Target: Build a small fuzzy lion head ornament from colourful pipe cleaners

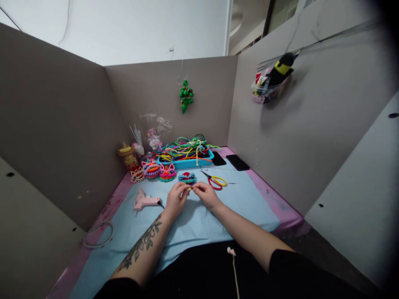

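My left hand [177, 197] and my right hand [206, 195] meet over the blue cloth, fingertips pinched together. Between them is a small yellow and red piece [190, 189], perhaps pipe cleaner; most of it is hidden by the fingers. Just beyond my fingers lies a blue and red fuzzy animal-face figure [186, 177]. Scissors with red and yellow handles [216, 181] rest to the right of it, close to my right hand. Left of my left hand, a pink glue gun [146, 200] lies on its side.
A blue tray [174, 165] heaped with colourful pipe cleaners [187, 148] stands at the back. Finished-looking fuzzy figures [167, 172] sit to its left, by a brown cup [127, 157]. Two dark phones [237, 162] lie right. A coiled cable [99, 235] is front left. Grey partitions [168, 87] enclose the table.
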Motion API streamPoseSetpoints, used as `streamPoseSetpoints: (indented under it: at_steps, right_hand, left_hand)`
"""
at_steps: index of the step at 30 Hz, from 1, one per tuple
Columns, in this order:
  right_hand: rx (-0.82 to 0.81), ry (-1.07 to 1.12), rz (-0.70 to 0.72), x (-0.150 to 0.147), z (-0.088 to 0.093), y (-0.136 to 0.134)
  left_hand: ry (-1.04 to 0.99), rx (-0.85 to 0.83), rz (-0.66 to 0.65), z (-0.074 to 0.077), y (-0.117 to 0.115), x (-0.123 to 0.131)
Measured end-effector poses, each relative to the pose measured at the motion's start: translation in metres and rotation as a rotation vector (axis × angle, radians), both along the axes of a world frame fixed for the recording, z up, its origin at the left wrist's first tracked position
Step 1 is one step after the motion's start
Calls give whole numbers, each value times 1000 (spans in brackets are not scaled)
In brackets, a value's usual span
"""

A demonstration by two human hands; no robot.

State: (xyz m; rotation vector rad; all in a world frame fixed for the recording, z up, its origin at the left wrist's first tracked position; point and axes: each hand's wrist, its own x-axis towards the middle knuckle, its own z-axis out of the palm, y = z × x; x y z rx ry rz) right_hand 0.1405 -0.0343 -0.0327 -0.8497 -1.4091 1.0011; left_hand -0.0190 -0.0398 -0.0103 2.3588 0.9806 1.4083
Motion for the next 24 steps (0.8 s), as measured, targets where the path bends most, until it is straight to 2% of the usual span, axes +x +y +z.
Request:
streamPoseSetpoints:
  at_steps: [4, 14, 19, 24]
  right_hand:
    - [160, -100, -100, 1, 3, -4]
    - [269, -195, -134, 1, 9, -12]
    - [379, -230, -200, 2, 7, -14]
    - [420, -273, -157, 3, 3, -13]
  left_hand:
    - [-15, -11, -32, 0, 1, 0]
    - [-88, -68, -57, 2, 0, -1]
    - [-110, -201, -60, 7, -1, 2]
    - [-105, -315, -78, 8, -1, 3]
